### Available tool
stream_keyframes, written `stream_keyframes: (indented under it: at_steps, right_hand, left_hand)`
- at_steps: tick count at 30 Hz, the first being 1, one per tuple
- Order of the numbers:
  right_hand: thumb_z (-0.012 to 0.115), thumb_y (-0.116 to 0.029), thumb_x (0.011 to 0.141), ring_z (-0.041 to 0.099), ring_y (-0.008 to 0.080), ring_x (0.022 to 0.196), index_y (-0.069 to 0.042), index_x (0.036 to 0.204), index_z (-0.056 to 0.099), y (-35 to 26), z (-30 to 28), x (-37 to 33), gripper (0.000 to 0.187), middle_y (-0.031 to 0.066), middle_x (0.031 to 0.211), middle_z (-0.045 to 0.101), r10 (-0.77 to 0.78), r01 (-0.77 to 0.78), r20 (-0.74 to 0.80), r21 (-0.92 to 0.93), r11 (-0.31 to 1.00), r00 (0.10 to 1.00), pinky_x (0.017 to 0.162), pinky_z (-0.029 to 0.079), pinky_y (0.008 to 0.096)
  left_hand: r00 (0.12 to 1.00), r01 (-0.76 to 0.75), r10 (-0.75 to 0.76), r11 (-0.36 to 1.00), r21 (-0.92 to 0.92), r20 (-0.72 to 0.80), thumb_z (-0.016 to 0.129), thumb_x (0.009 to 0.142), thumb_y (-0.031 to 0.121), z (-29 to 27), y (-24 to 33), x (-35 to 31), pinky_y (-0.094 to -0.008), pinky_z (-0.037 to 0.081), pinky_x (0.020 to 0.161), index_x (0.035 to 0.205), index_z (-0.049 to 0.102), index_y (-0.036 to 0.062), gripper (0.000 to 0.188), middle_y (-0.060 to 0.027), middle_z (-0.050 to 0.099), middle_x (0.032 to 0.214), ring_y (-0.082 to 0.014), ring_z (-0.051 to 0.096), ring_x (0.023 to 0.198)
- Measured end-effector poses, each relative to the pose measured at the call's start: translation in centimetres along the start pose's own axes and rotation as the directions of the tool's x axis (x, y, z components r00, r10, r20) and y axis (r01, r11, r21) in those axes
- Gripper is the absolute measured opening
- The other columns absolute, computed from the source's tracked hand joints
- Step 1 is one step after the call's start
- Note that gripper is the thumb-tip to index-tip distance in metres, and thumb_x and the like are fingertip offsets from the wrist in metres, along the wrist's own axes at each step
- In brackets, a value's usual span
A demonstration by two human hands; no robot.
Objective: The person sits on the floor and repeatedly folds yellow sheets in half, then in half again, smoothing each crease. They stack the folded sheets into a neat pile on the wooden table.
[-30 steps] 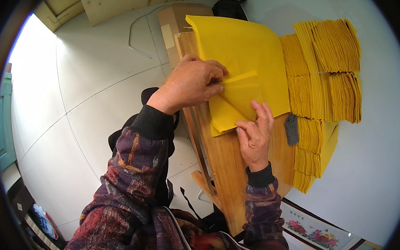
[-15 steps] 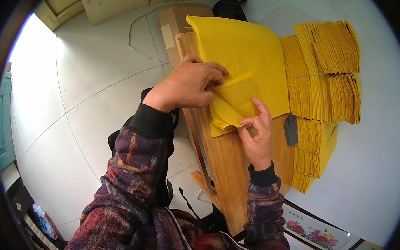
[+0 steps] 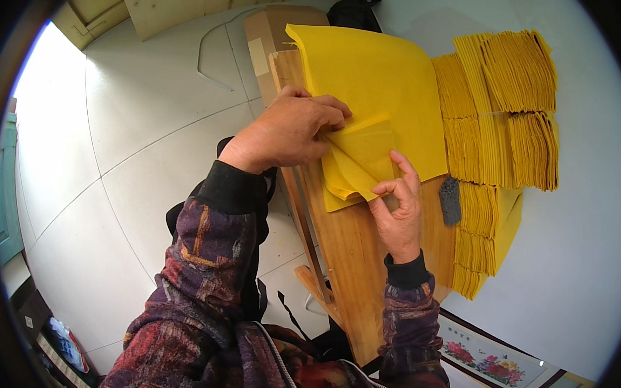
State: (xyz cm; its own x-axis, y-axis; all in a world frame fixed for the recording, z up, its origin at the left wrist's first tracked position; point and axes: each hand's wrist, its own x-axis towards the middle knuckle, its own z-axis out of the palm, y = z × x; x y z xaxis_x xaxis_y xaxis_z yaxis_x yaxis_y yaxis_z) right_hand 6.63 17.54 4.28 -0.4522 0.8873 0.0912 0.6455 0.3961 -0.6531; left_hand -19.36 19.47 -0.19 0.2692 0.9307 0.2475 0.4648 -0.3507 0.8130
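Observation:
A stack of large yellow paper sheets [image 3: 374, 64] lies on the wooden table. At its near end, a thin yellow paper sheet [image 3: 368, 145] is lifted and folded over, with several layers showing at its lower corner. My left hand [image 3: 282, 129] is closed on the left edge of this sheet, its fingers curled over the fold and its thumb partly hidden. With thumb and forefinger, my right hand [image 3: 401, 214] pinches the sheet's near right corner; its other fingers are bent.
Along the right of the wooden table [image 3: 371, 275] stand bundles of folded yellow paper [image 3: 518, 78]. A dark grey pitted block [image 3: 450, 201] lies beside them. Behind the table's far left corner is a cardboard box [image 3: 281, 27]. Pale floor tiles [image 3: 170, 187] spread to the left.

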Motion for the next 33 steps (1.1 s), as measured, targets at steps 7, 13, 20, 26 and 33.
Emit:
stream_keyframes:
  at_steps: [7,13,20,26,33]
  right_hand:
    - [0.072,0.001,0.075,0.041,0.0371,0.132,-0.005,0.101,0.059,-0.5,0.0,0.0,0.029,0.0204,0.144,0.041,-0.029,0.024,-0.046,-0.086,0.996,0.999,0.106,0.037,0.0428]
    - [0.079,-0.001,0.072,0.038,0.0402,0.133,-0.007,0.113,0.057,-0.6,0.8,-1.0,0.047,0.0219,0.148,0.034,-0.235,0.159,-0.225,-0.311,0.937,0.945,0.104,0.039,0.0445]
    - [0.078,-0.002,0.073,0.034,0.0434,0.136,-0.008,0.098,0.067,-0.2,0.5,-0.8,0.028,0.0185,0.145,0.042,-0.32,0.26,-0.044,-0.481,0.837,0.947,0.106,0.038,0.0488]
    - [0.078,-0.005,0.074,0.034,0.0436,0.136,-0.007,0.096,0.067,-0.7,0.4,-0.6,0.024,0.0184,0.146,0.042,-0.263,0.245,0.005,-0.381,0.892,0.965,0.108,0.036,0.0491]
    - [0.077,-0.004,0.074,0.043,0.0414,0.127,-0.001,0.118,0.053,-1.1,0.1,0.3,0.05,0.0228,0.136,0.046,-0.148,0.088,-0.163,-0.33,0.94,0.975,0.104,0.038,0.0467]
  left_hand:
    - [0.996,0.017,-0.016,1.0,0.017,-0.083,0.07,0.08,0.015,0.7,0.2,0.2,-0.037,0.034,0.1,0.086,0.068,0.0031,0.014,-0.0043,0.068,0.116,-0.0212,0.063,0.098]
    - [0.994,0.052,-0.049,0.998,0.023,-0.096,0.069,0.081,0.016,0.9,0.2,0.4,-0.0369,0.035,0.099,0.086,0.069,0.0027,0.014,-0.0048,0.07,0.112,-0.0212,0.064,0.097]
    - [0.993,0.054,-0.055,0.998,-0.013,-0.109,0.069,0.08,0.016,0.8,0.4,0.4,-0.0368,0.035,0.1,0.084,0.069,0.0025,0.014,-0.0062,0.07,0.112,-0.0216,0.063,0.099]
    - [0.994,0.054,-0.057,0.998,-0.034,-0.092,0.069,0.08,0.014,0.3,0.7,0.3,-0.0377,0.034,0.1,0.085,0.068,0.0019,0.013,-0.0079,0.069,0.115,-0.0216,0.063,0.103]
    - [0.995,0.061,-0.063,0.998,-0.033,-0.078,0.07,0.081,0.012,0.2,0.8,0.2,-0.0376,0.033,0.102,0.087,0.07,0.0032,0.01,-0.0068,0.069,0.116,-0.0199,0.062,0.106]
